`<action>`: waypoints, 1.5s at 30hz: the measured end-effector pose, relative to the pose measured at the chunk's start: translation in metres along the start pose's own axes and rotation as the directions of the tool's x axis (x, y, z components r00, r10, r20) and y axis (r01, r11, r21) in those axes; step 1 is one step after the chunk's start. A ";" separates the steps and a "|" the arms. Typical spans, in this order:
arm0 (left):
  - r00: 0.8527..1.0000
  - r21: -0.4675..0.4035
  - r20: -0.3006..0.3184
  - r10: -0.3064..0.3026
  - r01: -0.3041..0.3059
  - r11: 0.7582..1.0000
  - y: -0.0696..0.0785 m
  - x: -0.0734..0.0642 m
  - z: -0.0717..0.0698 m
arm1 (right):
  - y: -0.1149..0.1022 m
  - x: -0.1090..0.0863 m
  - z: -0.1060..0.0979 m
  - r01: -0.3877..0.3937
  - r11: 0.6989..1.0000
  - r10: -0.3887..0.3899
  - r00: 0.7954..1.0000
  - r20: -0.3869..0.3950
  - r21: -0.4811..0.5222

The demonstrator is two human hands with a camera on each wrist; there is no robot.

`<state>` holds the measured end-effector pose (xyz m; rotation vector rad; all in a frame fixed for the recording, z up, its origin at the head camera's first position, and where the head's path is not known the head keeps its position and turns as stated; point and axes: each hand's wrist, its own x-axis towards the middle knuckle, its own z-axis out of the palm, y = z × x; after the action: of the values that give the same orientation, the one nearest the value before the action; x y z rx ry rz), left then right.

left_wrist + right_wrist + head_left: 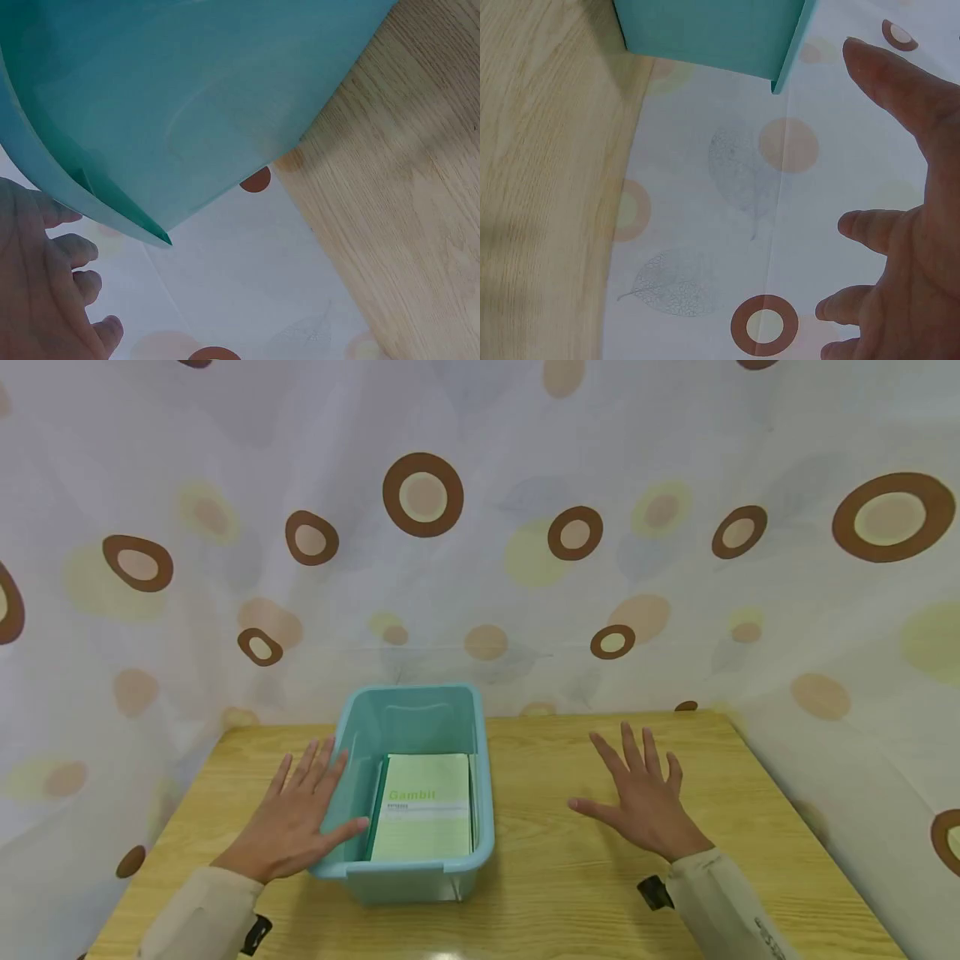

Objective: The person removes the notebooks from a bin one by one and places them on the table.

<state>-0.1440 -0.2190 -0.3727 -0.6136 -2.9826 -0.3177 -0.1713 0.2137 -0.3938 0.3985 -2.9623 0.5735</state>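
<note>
A light blue plastic bin (405,885) stands on the wooden table, left of the middle. Inside it lies a pale green notebook (423,827) marked "Gambit", on top of other books whose edges show at its sides. My left hand (296,818) is spread over the bin's left side, its thumb overlapping the rim in the head view. In the left wrist view its fingers (75,251) show beside the bin's rim (90,202), holding nothing. Well to the right of the bin, my right hand (648,802) is held over the table with fingers spread and nothing in it.
The wooden table (570,893) reaches back to a white curtain (480,577) printed with brown rings and pale dots. That cloth also hangs along the left and right sides. Both sleeves are light, with a dark strap piece (655,893) at the right wrist.
</note>
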 end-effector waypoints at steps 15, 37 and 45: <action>1.000 -0.006 0.019 -0.023 0.023 1.000 -0.017 0.005 0.004 | -0.019 0.024 -0.012 0.062 0.998 -0.062 0.998 -0.027 0.004; 0.996 -0.073 0.061 -0.060 0.064 0.995 -0.017 0.012 0.010 | -0.079 0.093 -0.019 0.155 0.988 -0.155 0.987 0.039 -0.008; 0.997 -0.079 0.074 -0.025 0.031 0.996 -0.017 0.014 0.009 | -0.105 0.117 -0.020 0.192 0.981 -0.190 0.977 0.098 -0.017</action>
<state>-0.1637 -0.2267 -0.3834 -0.6046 -3.0633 -0.4279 -0.2538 0.1000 -0.3214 0.7184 -2.9710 0.5064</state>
